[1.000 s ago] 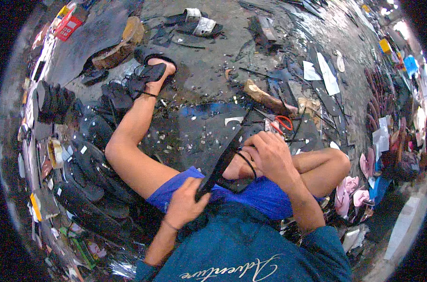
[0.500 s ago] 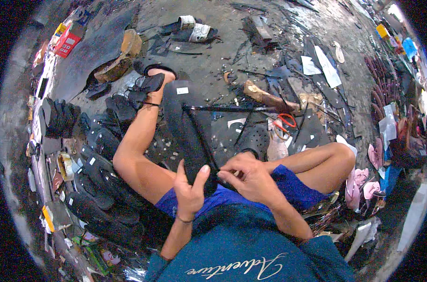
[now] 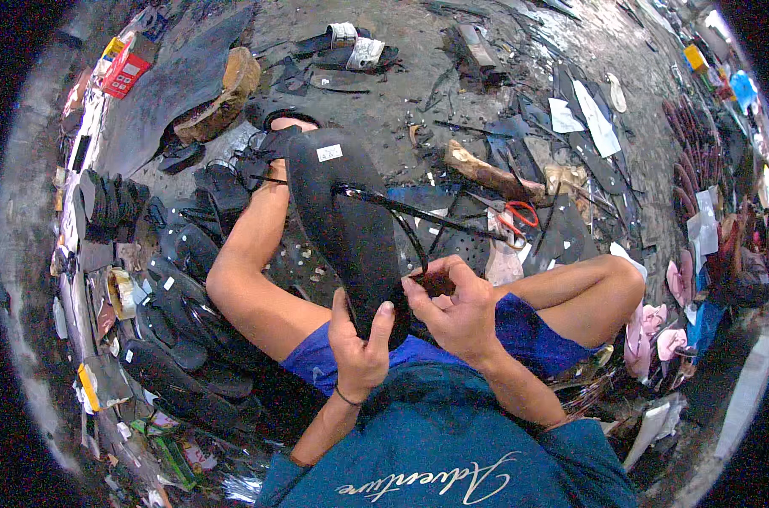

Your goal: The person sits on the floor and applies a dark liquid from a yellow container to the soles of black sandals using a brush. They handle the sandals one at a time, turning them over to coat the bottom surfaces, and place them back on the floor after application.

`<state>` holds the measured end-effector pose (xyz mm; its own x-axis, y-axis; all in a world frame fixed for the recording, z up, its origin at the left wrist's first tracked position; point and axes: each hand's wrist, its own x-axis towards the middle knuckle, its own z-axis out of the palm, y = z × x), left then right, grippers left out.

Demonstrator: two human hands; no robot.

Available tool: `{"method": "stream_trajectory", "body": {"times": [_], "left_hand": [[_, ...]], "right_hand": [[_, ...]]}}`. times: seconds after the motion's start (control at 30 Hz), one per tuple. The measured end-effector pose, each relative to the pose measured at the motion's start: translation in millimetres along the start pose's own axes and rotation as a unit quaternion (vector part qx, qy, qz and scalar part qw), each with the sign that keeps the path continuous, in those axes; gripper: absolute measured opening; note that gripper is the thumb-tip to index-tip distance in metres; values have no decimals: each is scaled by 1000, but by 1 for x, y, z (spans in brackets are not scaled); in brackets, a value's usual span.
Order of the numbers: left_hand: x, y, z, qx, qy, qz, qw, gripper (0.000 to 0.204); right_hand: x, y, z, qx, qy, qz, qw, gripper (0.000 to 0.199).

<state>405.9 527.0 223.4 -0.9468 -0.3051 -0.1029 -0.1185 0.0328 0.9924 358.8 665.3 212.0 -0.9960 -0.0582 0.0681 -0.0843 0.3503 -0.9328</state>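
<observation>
A black flip-flop [image 3: 338,224] with a small white sticker near its toe is held over my lap, toe pointing away. My left hand [image 3: 361,349] grips its heel end, thumb on top and fingers round the left edge. From the toe area runs a glossy black strap [image 3: 465,227] with two arms. One arm stretches freely to the right, while the other curves down toward my right hand [image 3: 459,311], whose thumb and fingers pinch its end beside the sole's right edge. The fingertips partly hide that end.
Red-handled scissors [image 3: 520,218] lie beyond my right knee, near a wooden stick [image 3: 490,173]. More black flip-flops [image 3: 181,305] pile up at my left. A wooden block [image 3: 223,97] and white-strapped slides [image 3: 363,55] lie farther off; pink footwear [image 3: 642,330] is at right.
The flip-flop has turned to show more of its top face. The strap arm pinched by my right hand has shifted right, off the sole, and the free arm has swung toward me.
</observation>
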Motion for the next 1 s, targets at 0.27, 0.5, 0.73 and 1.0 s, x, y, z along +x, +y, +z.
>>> {"method": "stream_trajectory", "body": {"times": [0.27,0.5,0.73,1.0], "left_hand": [[2,-8,-6,19,-10,1,1000,30],[26,0,-53,247,-178,62,951,39],[32,1,-93,172,-236,-123,949,40],[17,-29,-54,-30,65,-101,992,35]], "right_hand": [[3,-3,-4,12,-103,-52,993,16],[23,7,-31,77,-58,-26,995,47],[40,49,-57,318,56,152,934,27],[-4,36,-20,14,-130,19,991,18]]}}
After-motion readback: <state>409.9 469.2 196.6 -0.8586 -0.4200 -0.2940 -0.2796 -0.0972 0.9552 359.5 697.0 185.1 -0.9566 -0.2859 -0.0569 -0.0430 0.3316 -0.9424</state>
